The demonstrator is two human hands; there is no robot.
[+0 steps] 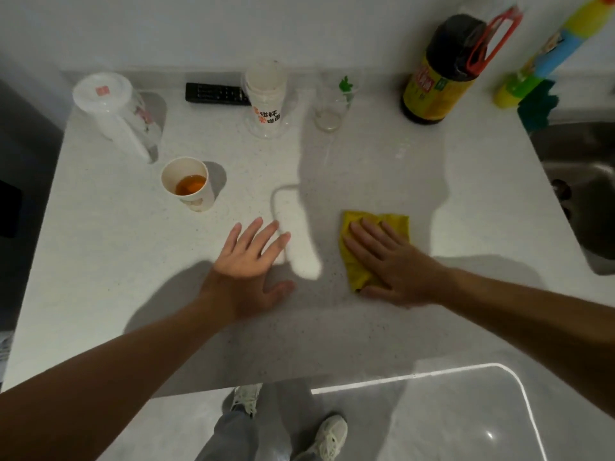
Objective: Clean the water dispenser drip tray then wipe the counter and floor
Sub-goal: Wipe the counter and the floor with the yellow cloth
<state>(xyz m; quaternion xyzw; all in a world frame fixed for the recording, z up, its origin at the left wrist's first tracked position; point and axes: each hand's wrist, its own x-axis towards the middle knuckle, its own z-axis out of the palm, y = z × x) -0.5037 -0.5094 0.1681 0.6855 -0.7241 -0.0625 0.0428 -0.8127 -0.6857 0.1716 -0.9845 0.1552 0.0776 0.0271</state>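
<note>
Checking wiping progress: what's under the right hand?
A folded yellow cloth lies flat on the counter beneath the right hand. The counter surface under the cloth is covered, so unseen.
</note>
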